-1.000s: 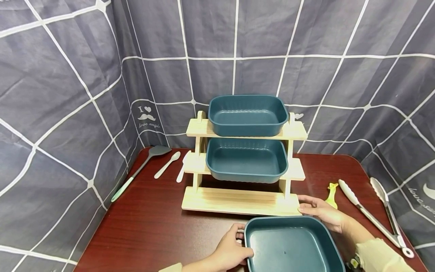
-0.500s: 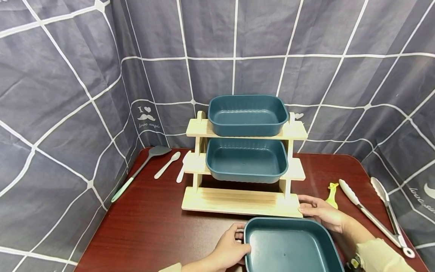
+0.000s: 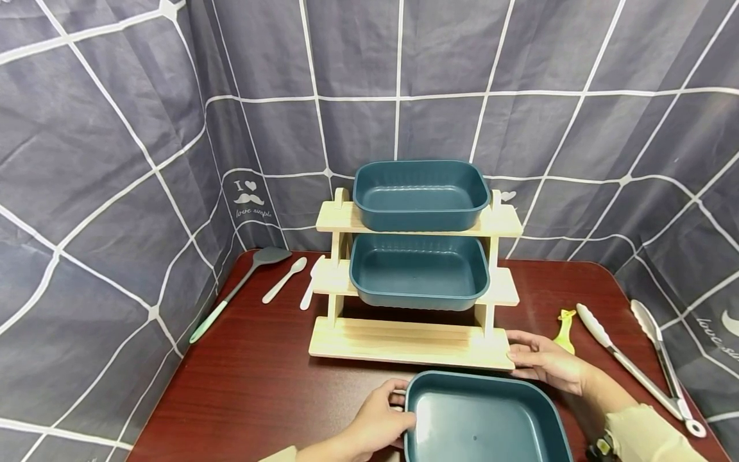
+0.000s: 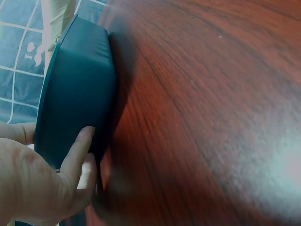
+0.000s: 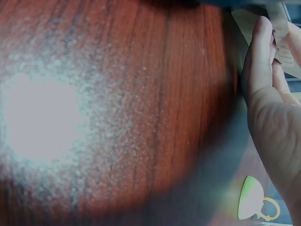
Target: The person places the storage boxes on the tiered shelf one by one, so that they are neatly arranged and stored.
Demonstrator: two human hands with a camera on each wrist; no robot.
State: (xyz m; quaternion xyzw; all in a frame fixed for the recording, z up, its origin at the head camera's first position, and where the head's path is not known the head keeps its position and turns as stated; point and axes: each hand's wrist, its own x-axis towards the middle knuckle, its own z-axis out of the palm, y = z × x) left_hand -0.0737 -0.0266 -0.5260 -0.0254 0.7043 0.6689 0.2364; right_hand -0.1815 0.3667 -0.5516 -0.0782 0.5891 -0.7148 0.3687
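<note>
A dark teal tray (image 3: pixel 479 423) lies on the red-brown table (image 3: pixel 260 385) in front of a three-tier wooden rack (image 3: pixel 404 340). My left hand (image 3: pixel 378 420) grips the tray's left rim. In the left wrist view, the left hand (image 4: pixel 42 188) has its thumb on the tray's side wall (image 4: pixel 75 94). My right hand (image 3: pixel 545 364) lies with straight fingers by the rack's base at its right end, just beyond the tray's far right corner. In the right wrist view, the right hand (image 5: pixel 273 108) points its fingers at the pale wood (image 5: pixel 277 14). Two more teal trays sit on the rack's top (image 3: pixel 421 192) and middle (image 3: pixel 418 269) tiers.
Metal tongs (image 3: pixel 635 359) and a small yellow-green tool (image 3: pixel 564 328) lie at the right. A grey spatula (image 3: pixel 237 289), a white spoon (image 3: pixel 284 279) and another white utensil (image 3: pixel 308 292) lie at the back left. Grey checked cloth walls the table on three sides.
The teal tray has slid a little to the left with my left hand on its rim. My right hand has stayed by the rack's base.
</note>
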